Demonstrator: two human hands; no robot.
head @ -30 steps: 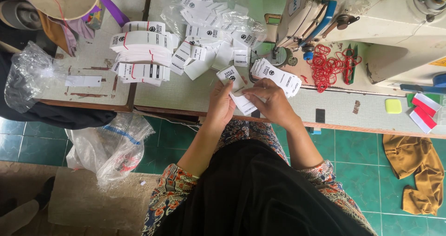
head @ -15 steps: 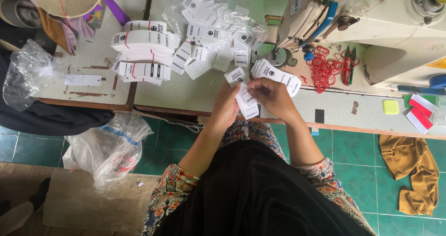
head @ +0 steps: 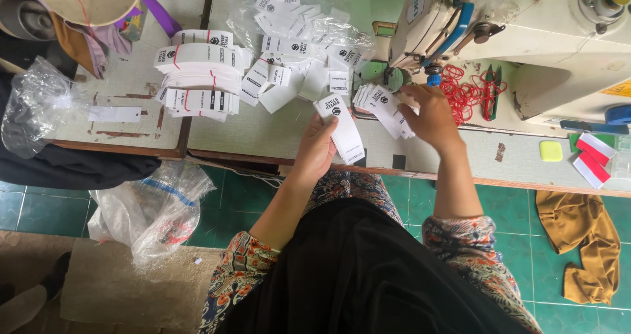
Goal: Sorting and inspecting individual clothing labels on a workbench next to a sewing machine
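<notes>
The white labels [head: 343, 131] are narrow woven strips with black print, lying in the left hand [head: 317, 151], its grip pinching them just left of the sewing machine [head: 526, 38]. The right hand [head: 430, 116] pinches a fanned stack of labels [head: 382, 104] right at the machine's base. The pale worktop [head: 263, 130] is scuffed, with banded bundles [head: 197, 74] farther left of the machine. Green floor tiles [head: 513, 196] lie beneath it.
</notes>
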